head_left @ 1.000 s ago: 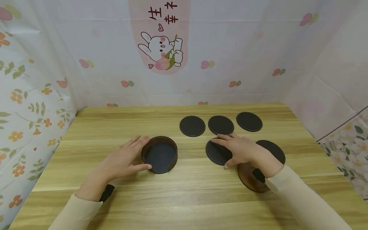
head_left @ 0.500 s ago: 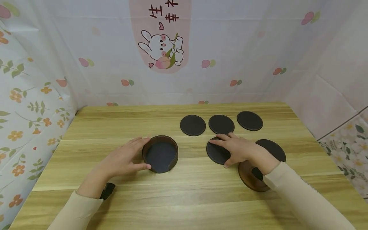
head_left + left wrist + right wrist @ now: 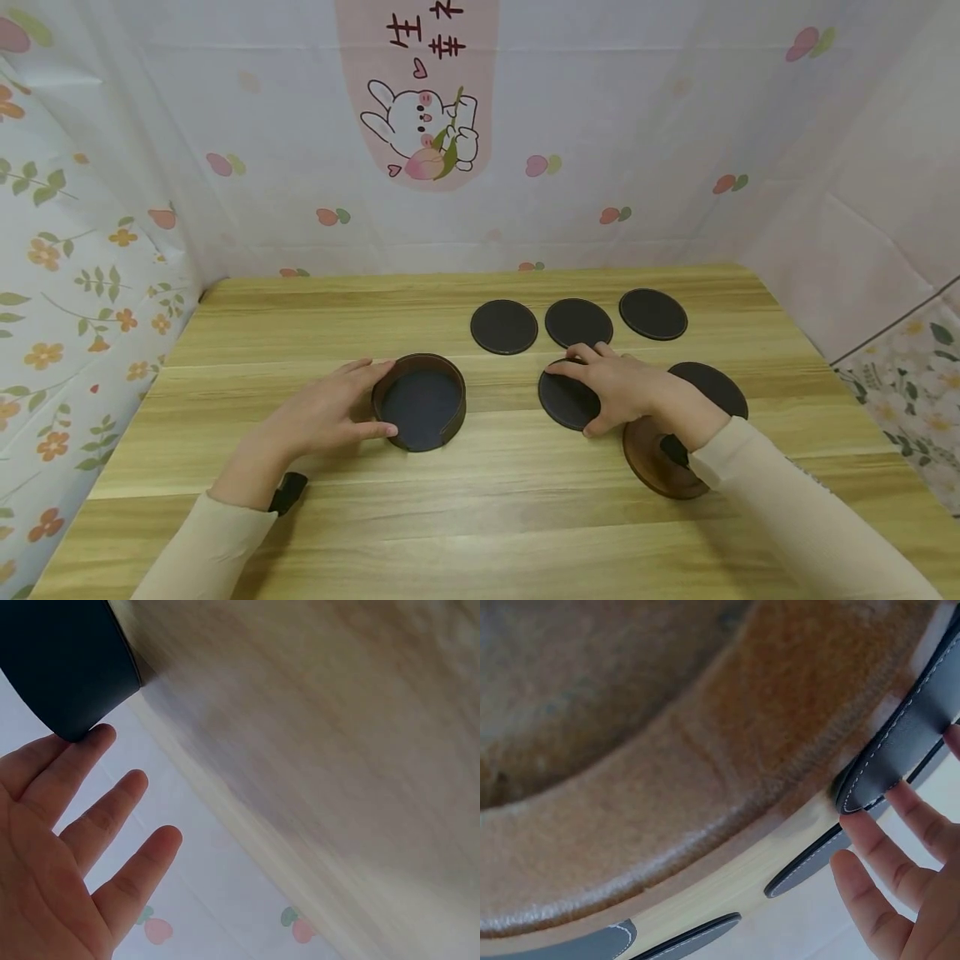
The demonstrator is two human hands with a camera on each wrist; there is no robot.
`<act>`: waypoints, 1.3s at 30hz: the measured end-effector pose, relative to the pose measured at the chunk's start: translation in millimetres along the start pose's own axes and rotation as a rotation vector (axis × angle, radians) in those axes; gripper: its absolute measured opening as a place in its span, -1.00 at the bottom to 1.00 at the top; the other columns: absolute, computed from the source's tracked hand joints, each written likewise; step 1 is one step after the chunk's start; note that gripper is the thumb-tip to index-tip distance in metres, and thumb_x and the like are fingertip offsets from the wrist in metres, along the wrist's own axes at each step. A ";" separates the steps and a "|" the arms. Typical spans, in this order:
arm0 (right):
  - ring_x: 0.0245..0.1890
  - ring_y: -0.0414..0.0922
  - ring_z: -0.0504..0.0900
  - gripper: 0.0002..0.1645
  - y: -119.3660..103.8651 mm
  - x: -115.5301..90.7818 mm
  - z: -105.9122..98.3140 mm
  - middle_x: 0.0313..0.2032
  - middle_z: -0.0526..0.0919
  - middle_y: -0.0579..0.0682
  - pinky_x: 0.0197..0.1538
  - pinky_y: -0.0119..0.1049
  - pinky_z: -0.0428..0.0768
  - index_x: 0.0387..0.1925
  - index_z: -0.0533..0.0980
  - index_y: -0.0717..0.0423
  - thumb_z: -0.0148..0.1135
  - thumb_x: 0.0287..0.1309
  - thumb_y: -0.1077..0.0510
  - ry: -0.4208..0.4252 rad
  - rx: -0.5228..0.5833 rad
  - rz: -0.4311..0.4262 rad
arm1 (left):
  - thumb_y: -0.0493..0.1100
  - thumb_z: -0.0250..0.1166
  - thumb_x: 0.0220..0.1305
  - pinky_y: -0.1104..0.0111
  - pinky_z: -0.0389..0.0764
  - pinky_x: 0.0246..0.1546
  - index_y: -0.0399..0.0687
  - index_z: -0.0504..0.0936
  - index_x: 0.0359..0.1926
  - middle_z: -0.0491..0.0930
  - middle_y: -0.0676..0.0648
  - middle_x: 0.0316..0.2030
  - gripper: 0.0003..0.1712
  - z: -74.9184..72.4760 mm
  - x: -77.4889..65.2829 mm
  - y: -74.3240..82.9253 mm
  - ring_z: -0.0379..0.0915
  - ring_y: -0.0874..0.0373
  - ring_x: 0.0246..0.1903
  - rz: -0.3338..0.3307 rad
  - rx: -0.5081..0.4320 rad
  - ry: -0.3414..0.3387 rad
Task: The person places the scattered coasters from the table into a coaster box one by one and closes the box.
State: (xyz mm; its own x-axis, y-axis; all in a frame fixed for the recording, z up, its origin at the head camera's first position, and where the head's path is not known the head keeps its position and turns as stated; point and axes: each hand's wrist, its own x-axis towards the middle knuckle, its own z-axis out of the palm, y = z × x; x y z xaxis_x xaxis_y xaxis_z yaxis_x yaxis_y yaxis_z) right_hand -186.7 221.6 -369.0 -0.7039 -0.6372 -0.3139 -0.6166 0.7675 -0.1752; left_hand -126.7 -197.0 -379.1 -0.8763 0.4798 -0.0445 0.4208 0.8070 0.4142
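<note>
In the head view my left hand (image 3: 322, 417) is beside a round dark coaster holder (image 3: 453, 421) with a notch in its wall. The fingers lie at its far rim and the thumb at its near edge. In the left wrist view the fingers are straight and spread, one fingertip touching the holder's wall (image 3: 71, 664). My right hand (image 3: 618, 387) reaches over a black round coaster (image 3: 566, 404) on the table, gripping it between bent fingers at the far edge and thumb at the near edge. White stitching shows on this coaster (image 3: 904, 742) in the right wrist view.
Three more black coasters lie along the back: one left (image 3: 504, 327), one middle (image 3: 578, 322), one right (image 3: 652, 314). Another coaster (image 3: 712, 387) lies behind my right wrist. A round brown dish-like piece (image 3: 648, 467) is partly under that wrist. Patterned cloth (image 3: 637, 125) hangs behind the table.
The right fingers have bent a little more at the coaster's far edge. The left hand stays at the holder, which has hardly moved.
</note>
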 end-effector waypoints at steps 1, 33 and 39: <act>0.27 0.22 0.33 0.14 0.2 0.0 0.2 0.38 0.24 0.15 0.03 0.29 0.53 0.46 0.24 -0.22 0.61 -0.17 -0.12 0.001 0.002 -0.002 | 0.40 0.34 0.13 -0.22 0.35 0.29 -0.08 0.24 0.50 0.33 -0.17 0.43 0.08 0.0 0.3 -0.3 0.12 -0.25 0.46 0.001 0.002 -0.004; 0.13 0.03 0.30 0.05 -15.6 2.4 -4.5 0.30 0.30 0.03 0.02 -0.04 0.54 0.43 0.29 -0.29 0.49 -0.18 -0.12 0.136 0.131 -0.036 | 0.30 0.45 0.07 -0.12 0.35 0.35 -0.15 0.19 0.51 0.32 -0.20 0.42 0.14 -0.4 4.0 0.4 0.23 -0.20 0.41 -0.011 -0.069 -0.038; 0.14 0.01 0.27 0.05 -27.7 11.5 -6.8 0.28 0.28 -0.02 0.04 -0.02 0.52 0.43 0.28 -0.30 0.49 -0.18 -0.12 0.142 0.155 -0.065 | 0.30 0.45 0.07 -0.11 0.34 0.35 -0.13 0.18 0.52 0.31 -0.20 0.43 0.15 -2.2 3.6 1.5 0.23 -0.20 0.42 -0.022 -0.078 -0.042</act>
State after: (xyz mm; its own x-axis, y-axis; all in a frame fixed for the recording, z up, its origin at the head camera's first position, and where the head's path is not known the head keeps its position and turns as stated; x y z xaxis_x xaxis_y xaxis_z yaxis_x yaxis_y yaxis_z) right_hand -180.0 192.5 -361.4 -0.7139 -0.6806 -0.1647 -0.6081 0.7192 -0.3360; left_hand -129.7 -194.8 -376.6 -0.8740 0.4772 -0.0920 0.3801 0.7891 0.4825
